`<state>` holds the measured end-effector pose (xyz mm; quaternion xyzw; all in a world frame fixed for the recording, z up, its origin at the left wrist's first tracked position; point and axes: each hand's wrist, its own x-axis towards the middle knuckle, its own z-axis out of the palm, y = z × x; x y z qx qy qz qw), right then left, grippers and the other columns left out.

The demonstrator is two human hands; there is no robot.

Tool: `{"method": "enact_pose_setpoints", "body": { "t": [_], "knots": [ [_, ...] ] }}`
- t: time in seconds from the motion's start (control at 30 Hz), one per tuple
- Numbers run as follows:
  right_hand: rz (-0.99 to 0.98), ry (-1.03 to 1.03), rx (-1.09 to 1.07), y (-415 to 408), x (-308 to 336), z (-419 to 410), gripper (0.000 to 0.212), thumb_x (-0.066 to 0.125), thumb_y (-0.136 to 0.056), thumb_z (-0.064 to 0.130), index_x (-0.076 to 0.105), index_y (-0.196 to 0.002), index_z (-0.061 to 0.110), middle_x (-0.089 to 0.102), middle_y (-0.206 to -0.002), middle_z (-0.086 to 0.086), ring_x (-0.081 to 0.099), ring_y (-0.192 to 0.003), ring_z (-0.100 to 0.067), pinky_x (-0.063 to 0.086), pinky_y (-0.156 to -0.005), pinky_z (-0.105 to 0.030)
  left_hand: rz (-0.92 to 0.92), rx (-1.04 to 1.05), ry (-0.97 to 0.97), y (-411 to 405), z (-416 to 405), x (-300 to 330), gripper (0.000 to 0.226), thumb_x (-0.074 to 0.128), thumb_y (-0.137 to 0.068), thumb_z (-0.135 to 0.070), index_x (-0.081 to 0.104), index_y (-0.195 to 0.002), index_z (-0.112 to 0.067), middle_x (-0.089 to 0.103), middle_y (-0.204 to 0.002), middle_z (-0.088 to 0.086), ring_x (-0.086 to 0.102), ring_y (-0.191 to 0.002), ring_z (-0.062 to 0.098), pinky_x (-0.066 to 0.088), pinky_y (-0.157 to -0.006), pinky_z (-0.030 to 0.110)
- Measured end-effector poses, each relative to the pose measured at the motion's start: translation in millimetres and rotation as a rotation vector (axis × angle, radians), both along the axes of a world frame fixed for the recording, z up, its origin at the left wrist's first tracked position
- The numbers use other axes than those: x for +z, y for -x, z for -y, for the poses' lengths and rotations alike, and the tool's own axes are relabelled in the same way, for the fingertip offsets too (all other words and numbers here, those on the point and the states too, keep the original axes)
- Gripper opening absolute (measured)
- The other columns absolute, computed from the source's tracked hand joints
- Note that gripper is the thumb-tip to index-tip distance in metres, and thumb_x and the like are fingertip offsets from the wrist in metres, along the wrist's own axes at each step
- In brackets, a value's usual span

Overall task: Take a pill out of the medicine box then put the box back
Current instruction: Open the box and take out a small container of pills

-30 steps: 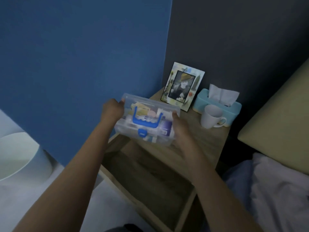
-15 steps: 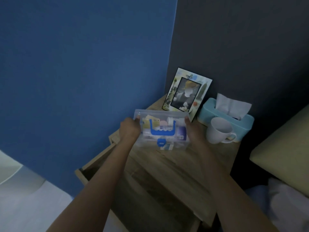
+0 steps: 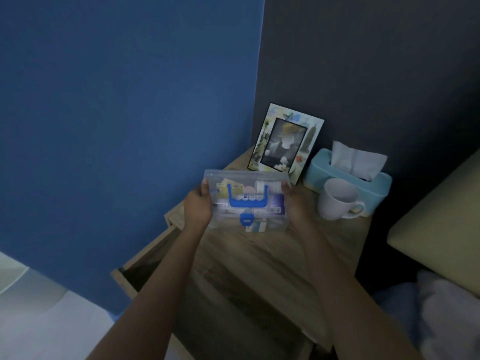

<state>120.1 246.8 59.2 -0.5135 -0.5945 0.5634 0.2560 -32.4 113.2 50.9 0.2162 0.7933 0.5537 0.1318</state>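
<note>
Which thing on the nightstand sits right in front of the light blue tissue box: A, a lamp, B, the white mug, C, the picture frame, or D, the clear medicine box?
B: the white mug stands directly in front of the tissue box, while the picture frame stands to its left and both hands hold the medicine box further left.

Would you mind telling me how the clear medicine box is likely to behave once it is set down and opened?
The medicine box looks like rigid clear plastic, so it should keep its shape. Its smooth walls may be slippery, which perhaps explains why the left hand and right hand each hold an end. The packets inside appear loose and could shift if it tilts.
</note>
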Motion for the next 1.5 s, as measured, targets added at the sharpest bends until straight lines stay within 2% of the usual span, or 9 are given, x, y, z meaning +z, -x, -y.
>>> {"method": "enact_pose_setpoints", "body": {
  "t": [0.1, 0.27, 0.43, 0.63, 0.77, 0.83, 0.9, 1.07, 1.5],
  "knots": [
    [-0.01, -0.018, 0.004, 1.8, -1.1, 0.6, 0.048, 0.036, -0.1, 0.04, 0.052, -0.133, 0.009, 0.059, -0.133, -0.015, 0.059, -0.116, -0.03, 0.046, -0.103, -0.047, -0.029, 0.002, 0.027, 2.3, -3.2, 1.5, 0.05, 0.029, -0.102, -0.037, 0.063, -0.107, 0.0, 0.064, -0.109, 0.021, 0.058, -0.109, 0.033, 0.036, -0.08, 0.026],
    [-0.006, -0.032, -0.009, 3.9, -1.1, -0.4, 0.048, 0.036, -0.1, 0.041, 0.053, -0.133, 0.01, 0.059, -0.132, -0.015, 0.059, -0.116, -0.031, 0.045, -0.103, -0.049, 0.019, -0.036, -0.008, 8.1, -2.1, -0.4, 0.055, 0.031, -0.1, -0.041, 0.059, -0.121, 0.002, 0.061, -0.125, 0.02, 0.054, -0.119, 0.032, 0.041, -0.102, 0.038],
    [-0.043, -0.027, -0.023, 5.9, -4.3, -1.8, 0.045, 0.037, -0.1, 0.039, 0.053, -0.13, 0.01, 0.06, -0.131, -0.015, 0.06, -0.114, -0.031, 0.046, -0.102, -0.049, 0.038, -0.059, 0.015, 10.1, -1.9, 1.0, 0.055, 0.031, -0.1, -0.043, 0.063, -0.111, 0.001, 0.065, -0.116, 0.02, 0.058, -0.111, 0.031, 0.042, -0.09, 0.034],
    [-0.033, -0.032, -0.03, 7.3, -6.8, -4.2, 0.045, 0.036, -0.101, 0.038, 0.052, -0.131, 0.009, 0.059, -0.13, -0.016, 0.06, -0.113, -0.031, 0.047, -0.101, -0.047, -0.098, 0.128, -0.16, -21.1, 20.5, 0.6, 0.052, 0.039, -0.097, -0.045, 0.044, -0.138, -0.013, 0.051, -0.139, 0.001, 0.046, -0.13, 0.016, 0.036, -0.105, 0.027],
    [-0.023, -0.039, -0.034, 8.4, -8.6, -6.0, 0.048, 0.036, -0.1, 0.04, 0.052, -0.133, 0.008, 0.059, -0.132, -0.016, 0.059, -0.114, -0.031, 0.047, -0.1, -0.043, -0.239, 0.188, -0.293, -68.4, 39.0, -13.5, 0.027, 0.042, -0.094, -0.047, 0.054, -0.108, -0.027, 0.052, -0.1, -0.02, 0.054, -0.091, -0.003, 0.048, -0.074, 0.018],
    [-0.033, -0.033, -0.04, 8.9, -9.7, -6.5, 0.047, 0.036, -0.1, 0.041, 0.051, -0.133, 0.01, 0.058, -0.132, -0.014, 0.059, -0.114, -0.03, 0.047, -0.097, -0.038, -0.182, 0.079, -0.225, -83.8, 39.1, -26.5, 0.025, 0.04, -0.094, -0.047, 0.056, -0.09, -0.028, 0.057, -0.083, -0.013, 0.056, -0.075, -0.002, 0.044, -0.062, 0.018],
    [-0.019, -0.036, -0.049, 9.5, -9.8, -6.8, 0.048, 0.036, -0.1, 0.042, 0.052, -0.133, 0.011, 0.058, -0.134, -0.014, 0.058, -0.116, -0.03, 0.046, -0.096, -0.036, 0.013, -0.076, -0.124, -92.3, 34.6, -36.7, 0.035, 0.037, -0.093, -0.052, 0.059, -0.082, -0.027, 0.061, -0.073, -0.006, 0.058, -0.065, 0.0, 0.04, -0.058, 0.017],
    [-0.014, -0.003, -0.06, 11.2, -10.9, -6.8, 0.049, 0.036, -0.099, 0.044, 0.053, -0.131, 0.012, 0.059, -0.133, -0.014, 0.059, -0.116, -0.031, 0.046, -0.102, -0.045, 0.307, -0.205, -0.013, -89.2, 12.6, -34.8, 0.05, 0.032, -0.092, -0.06, 0.065, -0.079, -0.024, 0.067, -0.079, -0.004, 0.062, -0.078, 0.008, 0.041, -0.062, 0.021],
    [0.015, -0.054, -0.074, 12.2, -17.0, -9.3, 0.049, 0.036, -0.098, 0.047, 0.058, -0.122, 0.011, 0.066, -0.118, -0.015, 0.065, -0.103, -0.03, 0.052, -0.094, -0.046, 0.34, -0.176, -0.056, -85.0, 9.0, -24.6, 0.034, 0.041, -0.093, -0.053, 0.061, -0.074, -0.033, 0.062, -0.079, -0.015, 0.058, -0.082, 0.001, 0.04, -0.064, 0.018]
  ]
}}
